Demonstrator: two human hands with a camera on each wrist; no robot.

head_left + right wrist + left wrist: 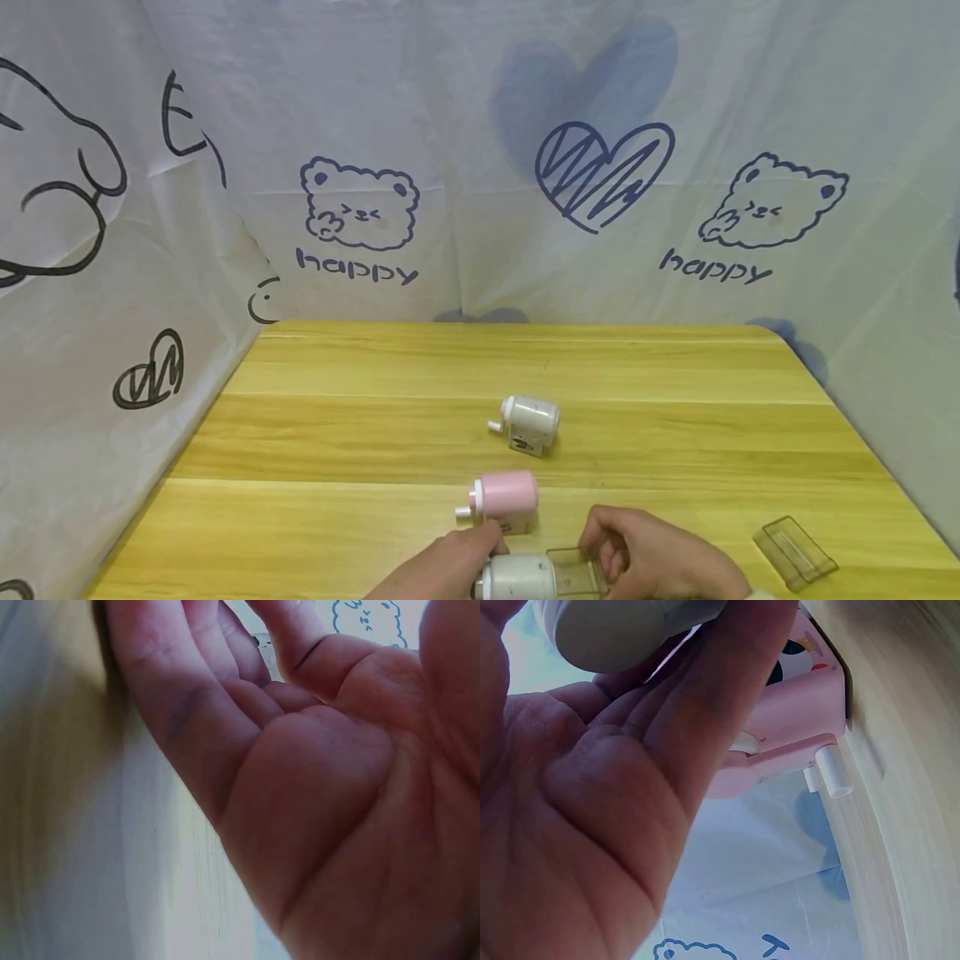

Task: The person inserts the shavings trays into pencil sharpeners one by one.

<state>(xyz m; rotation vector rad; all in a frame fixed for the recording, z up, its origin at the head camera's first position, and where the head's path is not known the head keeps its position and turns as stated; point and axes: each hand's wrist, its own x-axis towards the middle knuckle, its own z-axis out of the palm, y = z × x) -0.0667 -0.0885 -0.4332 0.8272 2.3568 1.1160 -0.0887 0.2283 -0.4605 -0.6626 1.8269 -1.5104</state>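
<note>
At the bottom of the head view, my left hand grips a white crank sharpener by its crank end; the left wrist view shows its pale round part between the fingers of my left hand. A clear smoky drawer extends from the sharpener's right side, and my right hand pinches its outer end. Only the palm and curled fingers of my right hand show in the right wrist view. Just behind my left fingers stands a pink sharpener, its white crank pointing left.
Farther back on the wooden table stands another white sharpener, crank to the left. A clear smoky tray lies near the right edge. White cloth with drawn bears and hearts hangs behind and beside the table.
</note>
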